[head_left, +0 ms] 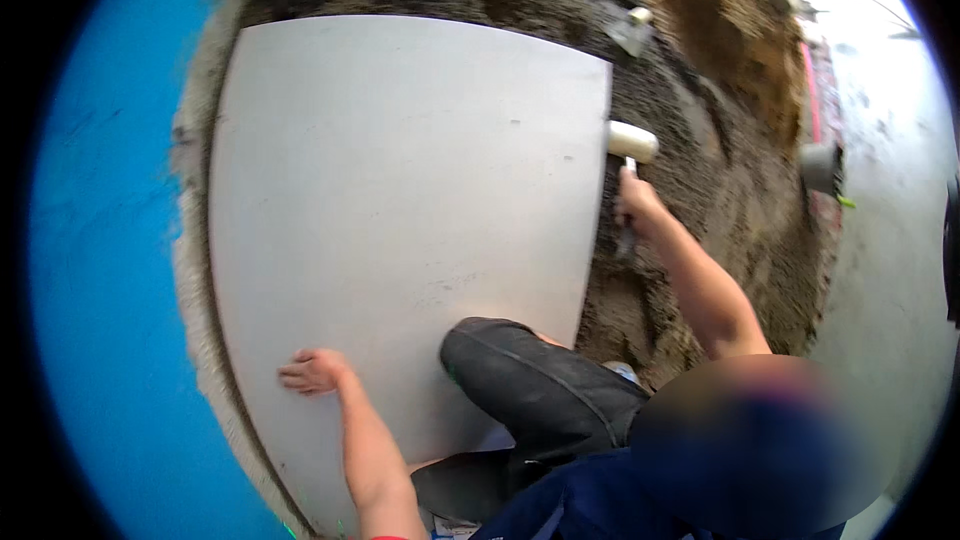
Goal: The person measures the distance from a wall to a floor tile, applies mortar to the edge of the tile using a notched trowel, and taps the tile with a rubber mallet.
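A large pale grey slab tile [400,170] lies flat over dark, damp mortar or sand. My right hand [636,202] is closed around the handle of a white-headed mallet [632,142], whose head is at the tile's right edge; I cannot tell whether it touches. My left hand [313,372] rests on or just above the tile near its left side, with the fingers stretched out and slightly blurred. My bent knee [480,340], in dark trousers, is over the lower part of the tile. Small dark smudges mark its surface.
Dark mortar or sand [690,200] spreads along the right and far sides. A pale tool [632,32] lies beyond the tile's far right corner. A grey bucket [820,168] stands at right beside the grey floor [890,220]. A bright blue surface [110,210] borders the left.
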A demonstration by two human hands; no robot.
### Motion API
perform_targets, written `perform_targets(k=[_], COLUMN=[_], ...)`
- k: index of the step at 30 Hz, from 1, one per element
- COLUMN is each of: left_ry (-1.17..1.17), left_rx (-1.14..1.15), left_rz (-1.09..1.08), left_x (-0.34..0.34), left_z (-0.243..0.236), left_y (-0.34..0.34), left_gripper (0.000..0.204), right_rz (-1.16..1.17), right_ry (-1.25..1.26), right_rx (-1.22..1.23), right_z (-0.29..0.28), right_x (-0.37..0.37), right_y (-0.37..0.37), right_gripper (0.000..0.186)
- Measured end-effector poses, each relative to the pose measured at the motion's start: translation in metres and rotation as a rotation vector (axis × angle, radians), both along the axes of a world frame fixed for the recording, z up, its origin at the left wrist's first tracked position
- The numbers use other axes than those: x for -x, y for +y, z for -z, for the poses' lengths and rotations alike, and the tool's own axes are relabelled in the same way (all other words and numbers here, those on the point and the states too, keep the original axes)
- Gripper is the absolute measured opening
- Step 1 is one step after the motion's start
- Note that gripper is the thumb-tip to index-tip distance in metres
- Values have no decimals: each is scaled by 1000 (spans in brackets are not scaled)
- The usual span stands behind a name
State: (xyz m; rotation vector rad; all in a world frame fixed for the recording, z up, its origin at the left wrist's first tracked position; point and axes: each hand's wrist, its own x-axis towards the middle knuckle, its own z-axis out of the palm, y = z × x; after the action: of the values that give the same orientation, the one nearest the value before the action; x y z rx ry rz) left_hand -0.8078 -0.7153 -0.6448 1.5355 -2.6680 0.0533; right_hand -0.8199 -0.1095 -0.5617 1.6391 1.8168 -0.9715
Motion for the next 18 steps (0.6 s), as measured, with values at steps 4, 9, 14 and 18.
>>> perform_targets(k=[4,9,14,18], left_ry=[5,22,85,74], left_rx=[-88,-90,-102,-90], left_rz=[-2,14,15,17], left_x=[16,25,26,24], left_z=[-3,-4,4,-14], left_y=[25,15,42,28], left_gripper=[64,66,66,66], right_rz=[439,845,610,554], right_ry=[426,829,558,504], right_rx=[291,-55,-81,258], right_z=[-29,-30,50,19], right_x=[-51,-131,-63,-33], right_y=[51,102,66,38], right_gripper=[37,38,42,42])
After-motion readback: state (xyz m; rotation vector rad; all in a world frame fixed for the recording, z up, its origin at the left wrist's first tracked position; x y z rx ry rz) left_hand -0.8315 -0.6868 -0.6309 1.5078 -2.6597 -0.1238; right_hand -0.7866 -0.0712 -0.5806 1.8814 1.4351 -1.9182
